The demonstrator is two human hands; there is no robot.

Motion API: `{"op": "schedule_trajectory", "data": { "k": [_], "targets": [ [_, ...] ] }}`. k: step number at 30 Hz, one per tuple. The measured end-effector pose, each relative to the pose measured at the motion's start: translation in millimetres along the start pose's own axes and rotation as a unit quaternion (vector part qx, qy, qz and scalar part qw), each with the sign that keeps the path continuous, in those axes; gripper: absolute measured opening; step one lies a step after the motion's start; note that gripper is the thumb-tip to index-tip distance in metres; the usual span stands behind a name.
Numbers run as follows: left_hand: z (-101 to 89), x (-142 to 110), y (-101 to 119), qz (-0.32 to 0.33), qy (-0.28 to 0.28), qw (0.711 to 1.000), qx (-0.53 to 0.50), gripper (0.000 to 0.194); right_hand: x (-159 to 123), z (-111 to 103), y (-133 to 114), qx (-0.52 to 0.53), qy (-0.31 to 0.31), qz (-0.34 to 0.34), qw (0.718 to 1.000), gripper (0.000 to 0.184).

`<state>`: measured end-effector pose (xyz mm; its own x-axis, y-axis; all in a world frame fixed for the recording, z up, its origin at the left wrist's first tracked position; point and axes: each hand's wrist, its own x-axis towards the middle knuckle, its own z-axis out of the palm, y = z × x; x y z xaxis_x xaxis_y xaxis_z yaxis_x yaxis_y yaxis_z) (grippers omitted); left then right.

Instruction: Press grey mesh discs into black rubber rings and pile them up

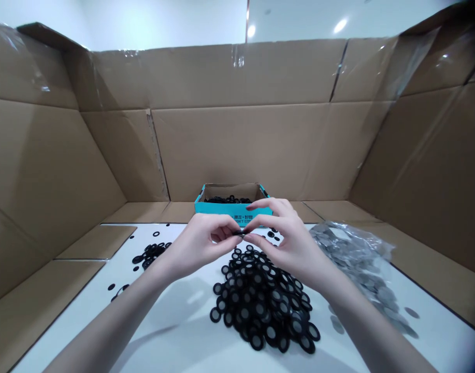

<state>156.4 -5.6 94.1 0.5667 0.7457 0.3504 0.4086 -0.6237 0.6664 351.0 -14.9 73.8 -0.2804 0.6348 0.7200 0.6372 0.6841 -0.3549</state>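
Note:
My left hand (206,241) and my right hand (286,235) meet above the white table (175,331), fingertips pinched together on one small black ring (239,234). Directly below them lies a heap of black rings with grey mesh centres (264,303). A smaller scatter of plain black rings (152,251) lies to the left of my left hand. A clear plastic bag of grey mesh discs (361,264) sits to the right of my right hand. Behind the hands stands a teal cardboard box (221,207) holding black rings.
Tall brown cardboard walls (253,150) enclose the table at the back, left and right. Flat cardboard flaps (93,241) lie along the left edge. A few loose grey discs (411,312) lie near the right edge.

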Motion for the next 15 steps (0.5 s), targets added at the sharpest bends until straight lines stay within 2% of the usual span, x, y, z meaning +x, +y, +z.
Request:
{"op": "schedule_trajectory", "data": {
  "k": [8,15],
  "targets": [
    [6.4,4.2,-2.2,-0.007,-0.001,0.995,-0.103,0.015,2.9,-1.6,-0.5,0.083,-0.019,0.026,0.996,0.014],
    [-0.9,2.5,-6.7,-0.020,-0.023,1.000,0.006,0.015,0.6,10.8,0.4,0.094,-0.004,0.024,0.995,0.014]
  ]
}}
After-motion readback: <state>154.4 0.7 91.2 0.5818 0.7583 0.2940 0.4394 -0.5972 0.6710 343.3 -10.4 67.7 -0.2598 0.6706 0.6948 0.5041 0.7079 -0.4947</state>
